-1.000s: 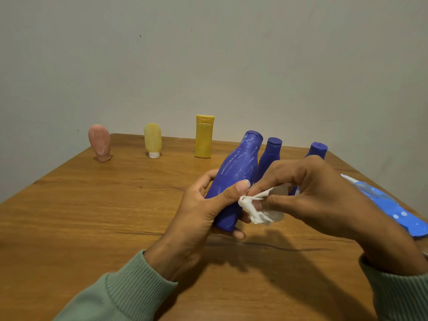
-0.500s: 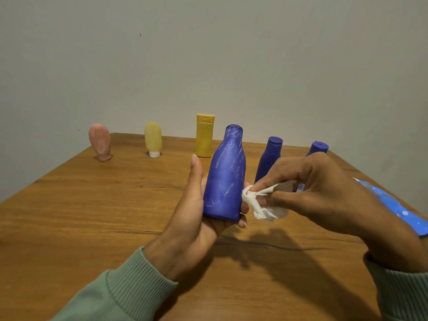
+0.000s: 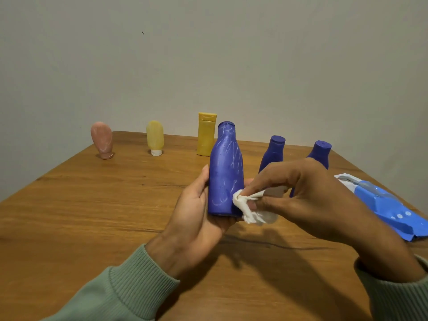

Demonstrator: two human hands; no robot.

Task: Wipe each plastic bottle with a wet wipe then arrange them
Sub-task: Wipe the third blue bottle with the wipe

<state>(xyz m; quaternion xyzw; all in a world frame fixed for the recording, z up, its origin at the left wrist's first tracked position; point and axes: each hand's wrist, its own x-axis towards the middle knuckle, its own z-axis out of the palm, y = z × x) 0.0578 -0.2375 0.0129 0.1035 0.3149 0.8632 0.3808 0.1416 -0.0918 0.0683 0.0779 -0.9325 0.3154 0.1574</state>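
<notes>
While the large blue plastic bottle [image 3: 225,172] was tilted a second ago with the left thumb hooked over it, it now stands upright in the left hand [image 3: 194,218], held above the wooden counter [image 3: 92,216] at centre. Base sits on the palm, thumb lies straight up its left side, and the left fingers wrap behind it with one tip showing at its right edge. Right hand [image 3: 308,193] fingers [image 3: 278,177] pinch a crumpled white wet wipe [image 3: 249,208]. Half a second ago the wipe sat just beside the bottle; now it touches the lower right side near the base. White streaks cover the bottle body. Count: six bottles. Three are blue: the held one, plus a middle blue bottle [image 3: 273,151] and a right blue bottle [image 3: 320,154], both capped, upright and partly hidden behind the right hand. One yellow rectangular flip-cap bottle [image 3: 206,135] stands upright behind the held one. One pale yellow tube [image 3: 154,140] stands on its white cap, one pink tube [image 3: 102,140] on its cap, both far left and apart. One wipe. One blue wipe packet [image 3: 393,209] lies flat at the counter's right edge.
</notes>
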